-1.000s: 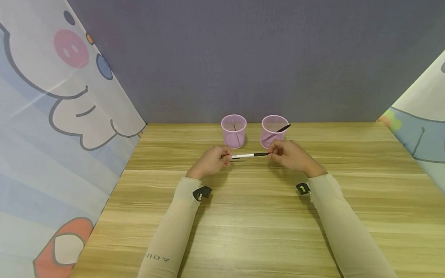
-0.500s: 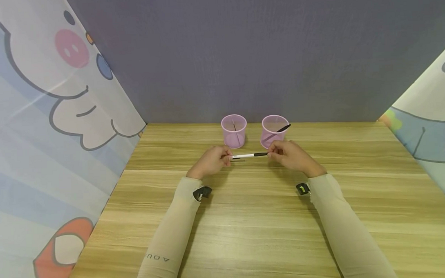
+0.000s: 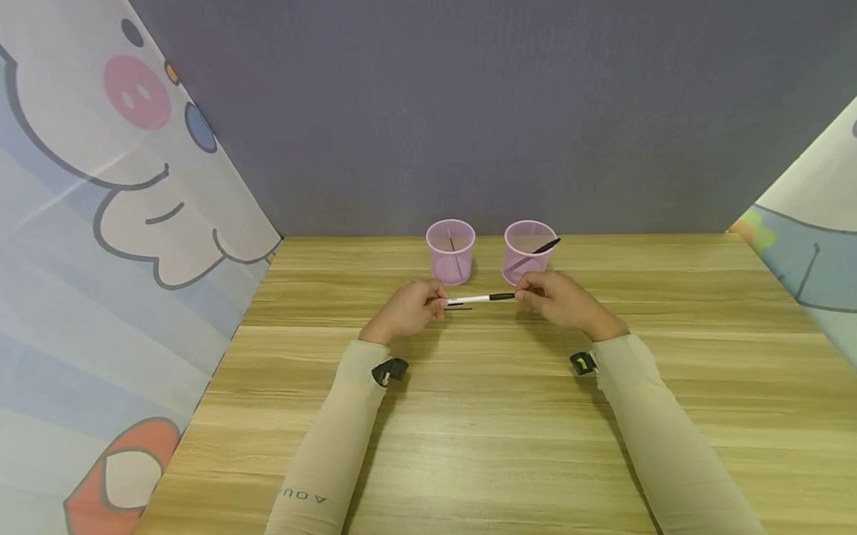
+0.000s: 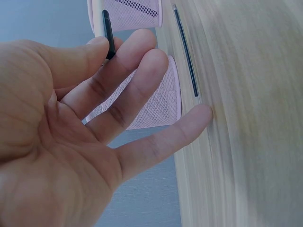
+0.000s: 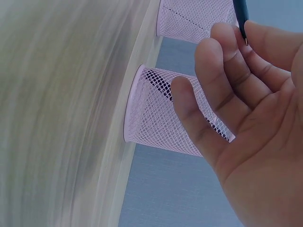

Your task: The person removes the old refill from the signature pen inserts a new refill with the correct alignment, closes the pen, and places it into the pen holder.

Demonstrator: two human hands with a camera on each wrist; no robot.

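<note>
A white pen point(image 3: 468, 299) with a black front section is stretched level between both hands, above the table. My left hand point(image 3: 406, 308) pinches its white end between thumb and index finger, beside the black clip point(image 4: 109, 33); the other fingers are spread. At the black end point(image 5: 241, 19), the thumb and finger of my right hand point(image 3: 560, 298) pinch close to the metal tip. Under the pen, a thin dark pen refill point(image 4: 185, 52) lies on the table near my left little finger.
Two pink mesh cups stand just beyond the hands. The left cup point(image 3: 438, 263) holds a thin dark stick; a black pen point(image 3: 547, 246) leans over the rim of the right cup point(image 3: 514, 271). A grey panel point(image 3: 437, 110) rises behind the wooden table point(image 3: 477, 455).
</note>
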